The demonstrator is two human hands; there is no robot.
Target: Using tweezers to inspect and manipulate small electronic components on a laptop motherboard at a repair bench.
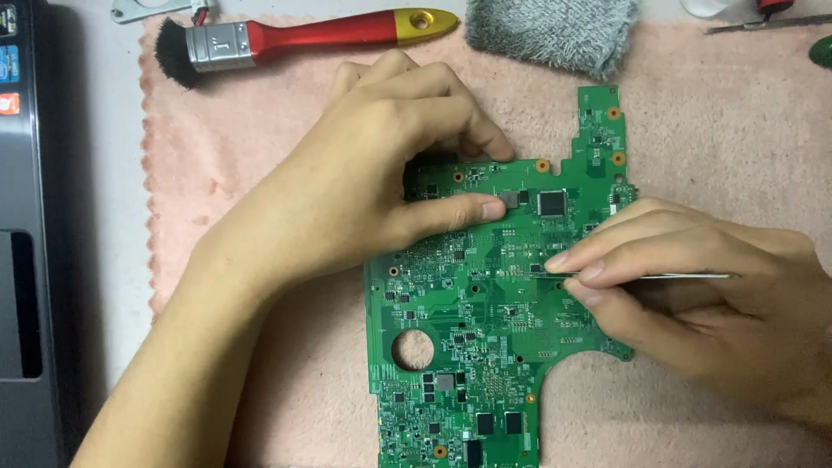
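Note:
A green circuit board (485, 347) lies flat on a pink cloth (243, 173). My left hand (381, 165) rests on the board's upper left part, thumb pressed on its face and fingers curled over its top edge. My right hand (693, 295) comes in from the right and pinches thin metal tweezers (685, 276). The tweezer tips touch the board near its middle, just right of a row of small parts. A dark square chip (551, 204) sits between the two hands.
A red-handled brush (295, 39) with black bristles lies at the cloth's top left. A grey fuzzy cloth (555, 30) is at top centre. A dark laptop body (22, 260) runs along the left edge. Metal tools (763, 22) lie at the top right.

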